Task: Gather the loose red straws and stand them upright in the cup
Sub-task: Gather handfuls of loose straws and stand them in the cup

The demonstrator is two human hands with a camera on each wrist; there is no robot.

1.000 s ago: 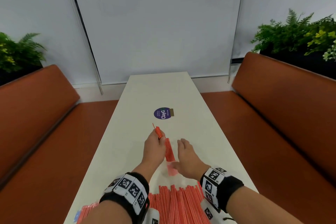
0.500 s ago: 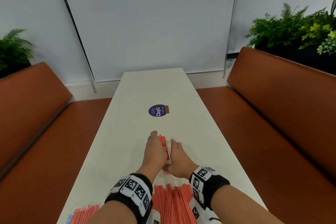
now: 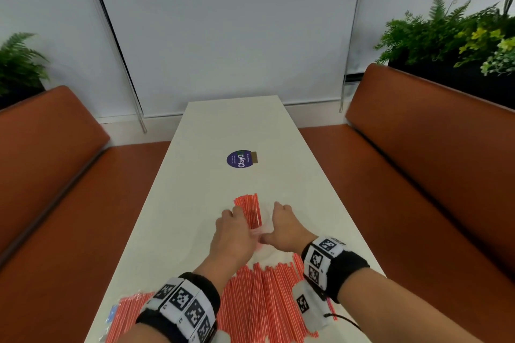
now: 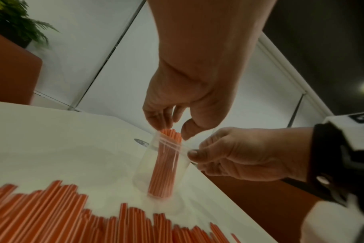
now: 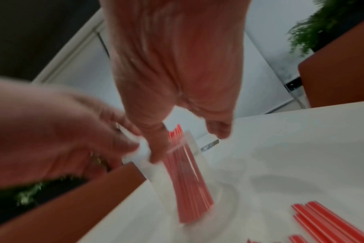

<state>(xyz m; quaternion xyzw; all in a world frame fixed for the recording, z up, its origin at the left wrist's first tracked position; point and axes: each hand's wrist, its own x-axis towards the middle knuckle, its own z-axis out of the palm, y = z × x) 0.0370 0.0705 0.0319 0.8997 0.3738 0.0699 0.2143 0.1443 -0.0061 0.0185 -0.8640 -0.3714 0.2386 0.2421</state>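
A clear plastic cup [image 4: 144, 166] stands on the white table [image 3: 195, 203] with a bunch of red straws [image 3: 249, 211] upright in it. My left hand [image 4: 171, 126] hangs over the cup, its fingers and thumb pinching the straws [image 4: 166, 164] near their tops. My right hand [image 3: 284, 223] grips the cup [image 5: 197, 164] at its rim, thumb on the near side and fingers behind. Nearer to me, between my forearms, lies a wide pile of loose red straws [image 3: 259, 301].
A round purple sticker [image 3: 239, 159] lies farther along the table. More straws in a plastic wrapper [image 3: 125, 315] sit at the near left edge. Orange benches [image 3: 418, 175] run along both sides. Plants stand behind them.
My left hand brought its bunch of straws down from a raised tilt into the cup. My right hand closed in on the cup. The straws now stand fanned in it.
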